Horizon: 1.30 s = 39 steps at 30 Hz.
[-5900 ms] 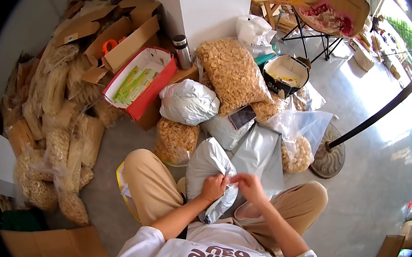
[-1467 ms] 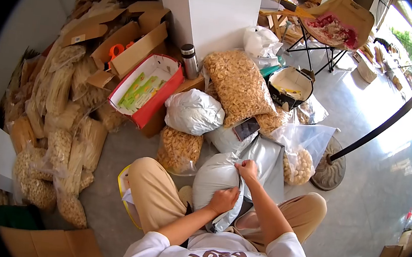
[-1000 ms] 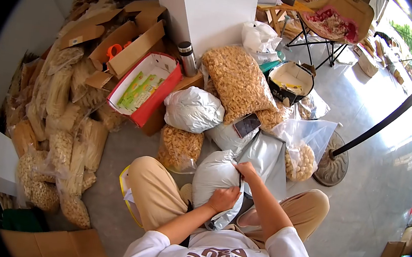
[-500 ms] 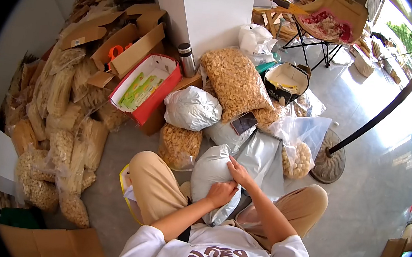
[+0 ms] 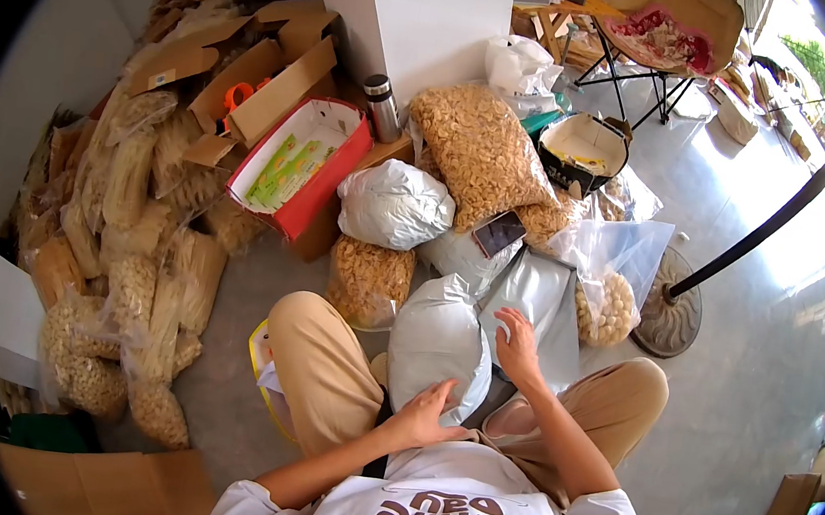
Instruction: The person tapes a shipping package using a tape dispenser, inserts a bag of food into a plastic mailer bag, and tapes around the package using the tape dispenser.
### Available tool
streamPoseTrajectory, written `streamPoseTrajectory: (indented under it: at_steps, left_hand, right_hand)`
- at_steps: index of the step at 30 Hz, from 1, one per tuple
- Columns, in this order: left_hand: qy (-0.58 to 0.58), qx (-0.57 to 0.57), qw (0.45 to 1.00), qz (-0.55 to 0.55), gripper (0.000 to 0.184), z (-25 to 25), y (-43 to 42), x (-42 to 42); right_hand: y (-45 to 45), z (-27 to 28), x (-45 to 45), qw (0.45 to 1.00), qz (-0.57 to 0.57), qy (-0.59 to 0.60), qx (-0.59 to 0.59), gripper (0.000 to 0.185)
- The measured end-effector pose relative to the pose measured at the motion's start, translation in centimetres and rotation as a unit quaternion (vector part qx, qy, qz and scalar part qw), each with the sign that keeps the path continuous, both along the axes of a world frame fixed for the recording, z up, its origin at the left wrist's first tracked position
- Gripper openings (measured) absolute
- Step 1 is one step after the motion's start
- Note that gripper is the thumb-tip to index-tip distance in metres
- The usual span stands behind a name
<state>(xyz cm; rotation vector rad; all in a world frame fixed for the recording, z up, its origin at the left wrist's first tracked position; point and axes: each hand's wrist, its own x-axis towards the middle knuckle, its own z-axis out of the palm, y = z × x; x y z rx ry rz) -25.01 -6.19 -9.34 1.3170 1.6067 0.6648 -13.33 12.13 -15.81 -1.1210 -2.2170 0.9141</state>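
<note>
A stuffed silver-grey mailer bag (image 5: 435, 345) stands between my knees, bulging and leaning slightly. My left hand (image 5: 422, 415) rests against its lower front with the thumb and fingers apart. To the right of the bag, my right hand (image 5: 518, 347) hangs open with its fingers spread, apart from the bag. Beneath and behind that hand lie flat grey mailer bags (image 5: 532, 292). A second stuffed silver mailer bag (image 5: 396, 206) sits further off, on a clear bag of tan dried flakes (image 5: 370, 283). A phone (image 5: 498, 234) lies behind the flat mailers.
A large bag of dried flakes (image 5: 479, 154) leans near the pillar. A red box with green packets (image 5: 299, 167) and a steel flask (image 5: 381, 106) stand left of it. A round-based stand (image 5: 671, 303) is to the right. Bagged goods (image 5: 121, 257) pile up at left.
My right hand has come off the stuffed mailer bag and opened to its right. My left hand has loosened and slid lower. The bag now stands more upright.
</note>
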Motion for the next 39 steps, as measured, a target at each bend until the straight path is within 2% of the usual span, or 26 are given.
streamPoseTrajectory:
  at_steps: [1, 2, 3, 5, 6, 8, 11, 13, 15, 16, 17, 20, 22, 23, 25, 26, 27, 28, 29, 31, 33, 34, 35, 36, 37, 39]
  left_hand:
    - [0.072, -0.008, 0.997, 0.002, 0.081, 0.3, -0.3, -0.1]
    - [0.116, 0.069, 0.991, 0.019, 0.064, 0.3, -0.8, 0.0]
    - [0.115, 0.070, 0.991, 0.017, 0.064, 0.3, -1.1, 0.1]
    - [0.176, 0.024, 0.984, 0.008, 0.041, 0.4, -1.4, -0.1]
    - [0.177, 0.025, 0.984, 0.006, 0.041, 0.1, -1.7, -0.2]
    - [0.228, 0.061, 0.972, 0.010, 0.021, -0.6, -2.1, -0.3]
    - [0.206, 0.031, 0.978, 0.023, 0.012, 1.8, -1.6, -0.4]
    - [0.203, 0.033, 0.978, 0.028, 0.011, 2.9, -1.5, -0.2]
    - [0.201, 0.036, 0.978, 0.033, 0.010, 3.2, -1.3, -0.2]
    - [0.191, 0.039, 0.980, 0.046, 0.010, 3.1, -1.4, -0.1]
    - [0.181, 0.042, 0.981, 0.060, 0.010, 3.1, -1.5, 0.0]
    - [0.166, 0.047, 0.983, 0.067, 0.011, 2.8, -1.6, 0.1]
    - [0.156, 0.050, 0.984, 0.068, 0.010, 2.2, -1.8, 0.2]
    - [0.128, 0.073, 0.986, 0.073, 0.010, 1.0, -1.9, 0.1]
    - [0.102, 0.092, 0.988, 0.077, 0.011, -1.9, -2.4, -0.1]
    - [-0.060, 0.042, 0.989, 0.127, 0.012, -3.6, -2.8, -0.3]
    - [-0.219, -0.010, 0.960, 0.172, 0.013, -3.3, -2.6, -0.4]
    - [-0.287, -0.057, 0.932, 0.213, 0.014, -2.6, -2.9, -0.3]
    - [-0.286, -0.060, 0.932, 0.213, 0.014, -2.6, -2.9, -0.5]
    - [-0.324, -0.059, 0.922, 0.205, 0.013, -2.9, -3.3, -1.2]
    - [-0.303, -0.040, 0.933, 0.192, 0.012, -2.6, -3.2, -1.4]
    - [-0.203, -0.025, 0.967, 0.150, 0.012, -2.1, -3.2, -1.4]
    - [-0.101, -0.010, 0.989, 0.104, 0.012, -1.5, -3.1, -1.4]
    - [-0.064, 0.012, 0.993, 0.099, 0.016, -0.7, -3.0, -1.2]
    - [-0.065, 0.011, 0.993, 0.099, 0.016, 0.3, -2.8, -0.9]
    - [0.016, 0.005, 0.997, 0.072, 0.020, 1.8, -2.6, -0.6]
  right_hand:
    - [-0.6, 1.1, 0.8, 1.000, -0.001, -0.002, -0.003, 0.030]
    - [-1.3, 2.4, 1.6, 0.999, 0.013, -0.028, 0.015, 0.030]
    - [-1.8, 3.7, 2.3, 0.998, 0.027, -0.055, 0.034, 0.030]
    - [-2.7, 5.8, 3.4, 0.997, 0.042, -0.064, 0.016, 0.029]
    - [-3.4, 6.9, 3.8, 0.993, 0.057, -0.097, 0.044, 0.031]
    - [-4.9, 8.9, 4.4, 0.987, 0.068, -0.130, 0.072, 0.033]
    - [-7.4, 9.3, 4.8, 0.975, 0.083, -0.158, 0.136, 0.037]
    - [-8.9, 6.6, 5.3, 0.951, 0.223, -0.201, 0.080, 0.046]
    - [-10.3, 4.2, 5.2, 0.920, 0.309, -0.211, -0.117, 0.055]
    - [-10.8, 4.7, 4.9, 0.918, 0.321, -0.136, -0.188, 0.061]
    - [-11.2, 2.8, 4.7, 0.928, 0.346, -0.086, -0.108, 0.058]
    - [-11.6, 0.7, 3.7, 0.908, 0.369, -0.145, -0.135, 0.054]
    - [-11.9, -0.7, 3.1, 0.895, 0.419, -0.153, -0.019, 0.050]
    - [-12.1, -1.4, 2.8, 0.895, 0.419, -0.152, -0.021, 0.050]
    - [-12.5, -1.8, 2.2, 0.857, 0.451, -0.247, 0.041, 0.048]
    - [-12.7, -1.9, 2.1, 0.841, 0.461, -0.277, 0.062, 0.047]
    - [-12.8, -1.6, 2.1, 0.870, 0.427, -0.240, 0.052, 0.046]
    - [-12.9, -1.4, 2.2, 0.884, 0.410, -0.221, 0.046, 0.046]
    - [-13.1, -1.2, 2.3, 0.897, 0.392, -0.201, 0.039, 0.046]
    - [-12.4, 2.0, 2.4, 0.930, 0.313, -0.060, -0.180, 0.044]
    - [-12.3, 4.1, 2.3, 0.930, 0.277, -0.075, -0.230, 0.042]
    - [-12.3, 4.5, 2.4, 0.919, 0.200, -0.003, -0.339, 0.043]
    - [-12.3, 4.6, 2.5, 0.887, 0.119, 0.070, -0.440, 0.044]
    - [-12.3, 2.2, 2.6, 0.853, 0.104, 0.161, -0.486, 0.041]
    - [-12.3, 3.0, 2.4, 0.852, 0.103, 0.160, -0.487, 0.041]
    - [-12.1, 4.8, 1.8, 0.698, 0.003, 0.296, -0.652, 0.031]
